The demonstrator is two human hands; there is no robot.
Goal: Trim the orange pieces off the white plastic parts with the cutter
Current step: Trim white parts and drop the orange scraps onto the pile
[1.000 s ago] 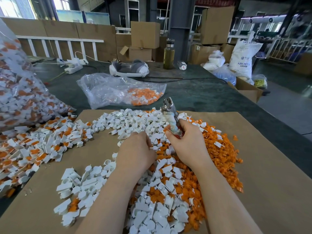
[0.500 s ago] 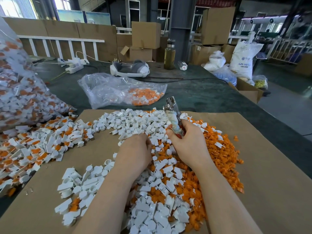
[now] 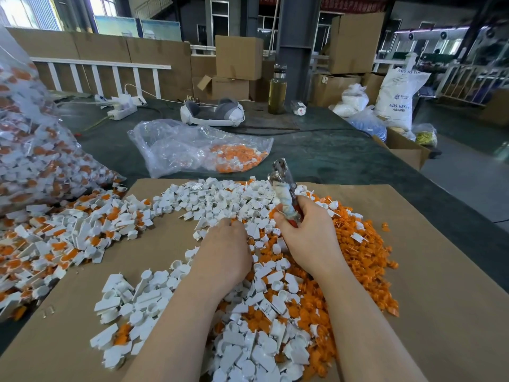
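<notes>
The small white plastic parts with orange pieces still attached [image 3: 82, 238] lie heaped well out to the left of the left hand, spilling from a bulging clear plastic bag of the same parts [image 3: 30, 150] at the far left edge. Nearer in, already-white trimmed parts [image 3: 220, 197] spread just ahead of both hands and under the forearms, and loose orange offcuts [image 3: 358, 244] pile to the right of the right hand.

The left hand [image 3: 224, 248] rests knuckles-up on the white pile, fingers curled down into it; whether they pinch a part I cannot tell. The right hand [image 3: 305, 232] grips the metal cutter with cloth-wrapped handles [image 3: 283, 188], its long axis running up and away from the fist, blades pointing forward and slightly left, clear of any part.

The left hand is the nearer to the untrimmed heap, so the next reach is likely leftward across the bare brown cardboard sheet [image 3: 170, 235] covering the worktop. That strip is open room; the cardboard's right side [image 3: 440, 271] also lies bare.
</notes>
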